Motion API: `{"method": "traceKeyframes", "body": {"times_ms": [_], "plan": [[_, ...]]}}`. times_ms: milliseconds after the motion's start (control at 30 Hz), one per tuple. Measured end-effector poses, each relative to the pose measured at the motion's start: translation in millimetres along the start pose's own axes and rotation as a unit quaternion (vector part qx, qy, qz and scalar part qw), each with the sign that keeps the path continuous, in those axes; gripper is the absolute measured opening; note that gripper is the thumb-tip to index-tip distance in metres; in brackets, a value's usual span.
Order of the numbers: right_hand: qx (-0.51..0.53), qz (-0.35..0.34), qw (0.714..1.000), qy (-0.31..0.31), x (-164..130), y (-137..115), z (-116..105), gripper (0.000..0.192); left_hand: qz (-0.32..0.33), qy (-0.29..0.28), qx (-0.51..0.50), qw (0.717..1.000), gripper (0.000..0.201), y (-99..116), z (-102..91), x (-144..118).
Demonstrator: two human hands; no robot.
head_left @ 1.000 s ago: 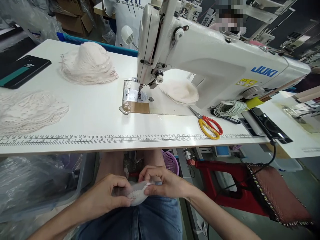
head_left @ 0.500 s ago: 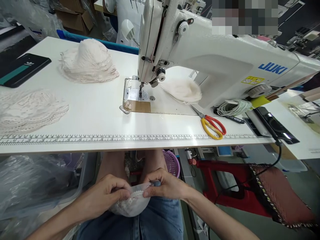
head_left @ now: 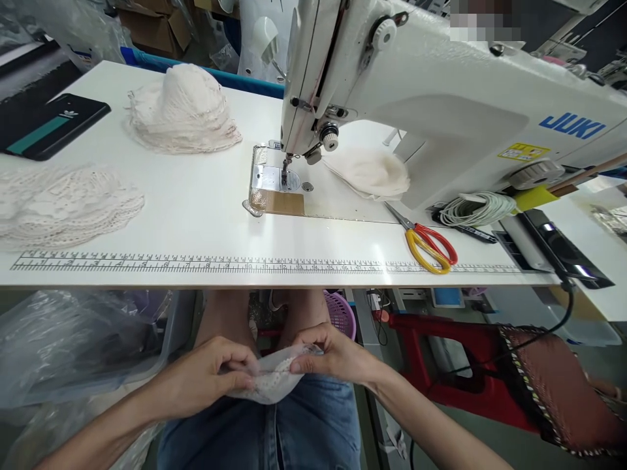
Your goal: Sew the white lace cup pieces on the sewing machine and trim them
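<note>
Over my lap, a small white piece of sheer, lace-trimmed fabric (head_left: 275, 378) is stretched between my hands. My left hand (head_left: 223, 372) pinches its left end, thumb against fingers. At the other end my right hand (head_left: 326, 356) grips the edge, thumb on top. Beyond the table edge stands a white sewing machine (head_left: 441, 98), its presser foot (head_left: 285, 171) over the metal plate. A cream cup-shaped fabric piece (head_left: 375, 173) lies under the machine's arm. Two piles of similar pieces rest on the left: a domed stack (head_left: 189, 111) and a flatter lace stack (head_left: 68, 205).
Scissors (head_left: 428, 247) with red and yellow handles lie near a coil of pale cord (head_left: 477, 209). A black phone-like case (head_left: 59, 125) is at far left. Below the table are a plastic-filled bin (head_left: 171, 339), a purple basket (head_left: 341, 314) and a red stool (head_left: 460, 385).
The fabric between my hands has been tilted and drawn out wider, its right end now higher. My right hand has shifted slightly right and up. The whole view has moved a little.
</note>
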State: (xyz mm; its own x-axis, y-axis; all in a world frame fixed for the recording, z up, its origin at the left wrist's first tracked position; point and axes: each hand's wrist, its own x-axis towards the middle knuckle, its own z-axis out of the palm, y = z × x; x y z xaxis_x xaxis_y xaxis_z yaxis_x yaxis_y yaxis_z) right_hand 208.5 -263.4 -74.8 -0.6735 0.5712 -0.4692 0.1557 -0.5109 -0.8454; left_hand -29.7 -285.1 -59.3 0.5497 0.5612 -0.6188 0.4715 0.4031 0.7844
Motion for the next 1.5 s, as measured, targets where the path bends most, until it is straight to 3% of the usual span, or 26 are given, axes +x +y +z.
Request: {"method": "traceKeyframes", "body": {"times_ms": [233, 333, 467, 600, 767, 967, 1200, 1400, 1500], "plan": [[0.030, 0.021, 0.999, 0.002, 1, -1, -1, 0.025, 0.024, -0.039, -0.020, 0.999, 0.030, 7, -5.5, 0], [0.035, 0.015, 0.999, 0.006, 2, 0, -2, 0.021, 0.030, -0.038, -0.040, 0.998, 0.024, 5, -5.9, 2], [0.007, 0.002, 1.000, 0.027, 3, 3, -6, 0.018, 0.037, -0.006, -0.028, 0.999, 0.014, -5, -0.4, 7], [0.006, 0.012, 0.999, 0.040, 0, 4, -10, 0.021, 0.037, 0.023, 0.016, 0.999, 0.019, -6, 1.7, 7], [0.008, 0.017, 0.999, 0.037, -1, 2, -7, 0.024, 0.037, -0.046, -0.043, 0.997, 0.018, 4, -5.2, 2], [0.011, 0.027, 0.999, 0.021, 2, -1, 1, 0.028, 0.059, -0.045, -0.058, 0.996, 0.023, 1, -1.1, 12], [0.007, -0.005, 1.000, 0.007, -3, -4, 2, 0.029, 0.043, -0.096, -0.134, 0.985, 0.019, 7, -0.6, 11], [-0.062, -0.026, 0.998, -0.003, -4, -7, 7, 0.032, 0.021, -0.022, -0.095, 0.995, 0.020, 5, 10.0, 18], [-0.085, -0.024, 0.996, -0.006, -7, -7, 5, 0.033, -0.001, -0.018, -0.114, 0.993, 0.017, 4, 12.5, 18]]}}
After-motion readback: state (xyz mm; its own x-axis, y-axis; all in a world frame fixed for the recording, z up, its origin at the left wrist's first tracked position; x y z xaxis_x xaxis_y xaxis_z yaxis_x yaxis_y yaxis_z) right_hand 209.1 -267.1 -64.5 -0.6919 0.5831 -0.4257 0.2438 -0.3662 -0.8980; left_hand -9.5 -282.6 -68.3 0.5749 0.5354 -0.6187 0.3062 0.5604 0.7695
